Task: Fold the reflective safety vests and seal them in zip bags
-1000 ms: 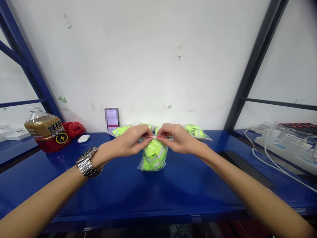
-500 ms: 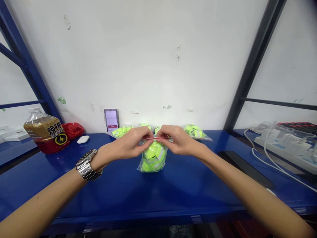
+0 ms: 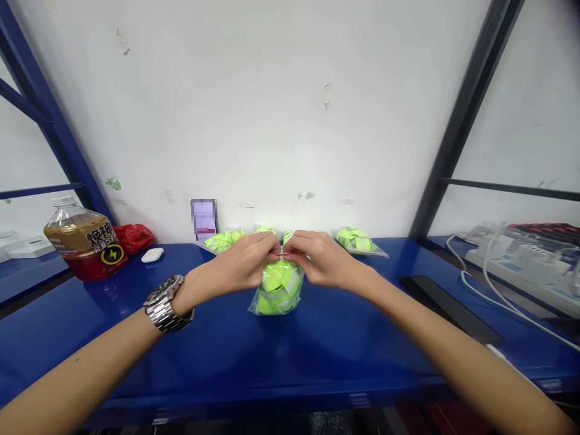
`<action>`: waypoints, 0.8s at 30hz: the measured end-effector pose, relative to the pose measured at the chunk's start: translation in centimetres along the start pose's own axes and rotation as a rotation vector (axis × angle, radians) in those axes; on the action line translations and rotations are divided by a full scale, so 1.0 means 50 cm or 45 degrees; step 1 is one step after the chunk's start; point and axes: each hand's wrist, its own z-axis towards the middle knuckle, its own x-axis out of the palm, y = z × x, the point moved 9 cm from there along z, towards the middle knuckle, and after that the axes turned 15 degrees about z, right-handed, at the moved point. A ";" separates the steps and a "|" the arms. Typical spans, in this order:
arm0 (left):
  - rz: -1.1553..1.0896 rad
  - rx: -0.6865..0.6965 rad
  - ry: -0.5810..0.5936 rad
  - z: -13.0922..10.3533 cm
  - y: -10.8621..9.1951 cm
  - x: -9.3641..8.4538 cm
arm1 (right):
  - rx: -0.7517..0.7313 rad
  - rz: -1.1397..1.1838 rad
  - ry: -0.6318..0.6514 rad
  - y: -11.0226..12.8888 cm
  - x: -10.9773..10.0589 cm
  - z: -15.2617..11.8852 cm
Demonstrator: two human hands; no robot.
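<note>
A clear zip bag [image 3: 277, 290] with a bundled neon yellow-green cloth with grey reflective strips inside stands on the blue table [image 3: 254, 356] in front of me. My left hand [image 3: 247, 260] pinches the bag's red-lined top edge from the left. From the right, my right hand [image 3: 319, 257] pinches the same edge, its fingers close beside the left ones. Both hands partly hide the top of the bag. Behind them, along the wall, lie several similar bags, among them one bag [image 3: 356, 240] at the right and another bag [image 3: 224, 240] at the left.
At the left are a large drink bottle [image 3: 86, 238], a red plastic bag [image 3: 135, 237] and a white earphone case [image 3: 153, 255]. A phone with a lit screen [image 3: 205, 219] leans at the wall. At the right lie a dark phone [image 3: 448, 308], white cables [image 3: 489, 284] and chargers [image 3: 539, 263].
My left hand has shifted slightly to the right along the bag's top edge, closer to my right hand. The bag has moved very slightly left.
</note>
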 end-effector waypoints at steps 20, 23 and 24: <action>0.110 -0.197 -0.022 -0.043 0.060 0.002 | 0.226 -0.216 -0.093 -0.068 -0.026 -0.043; 0.118 -0.193 0.005 -0.043 0.059 0.009 | 0.228 -0.204 -0.102 -0.071 -0.018 -0.041; 0.112 -0.194 -0.006 -0.043 0.059 0.008 | 0.219 -0.160 -0.117 -0.071 -0.020 -0.041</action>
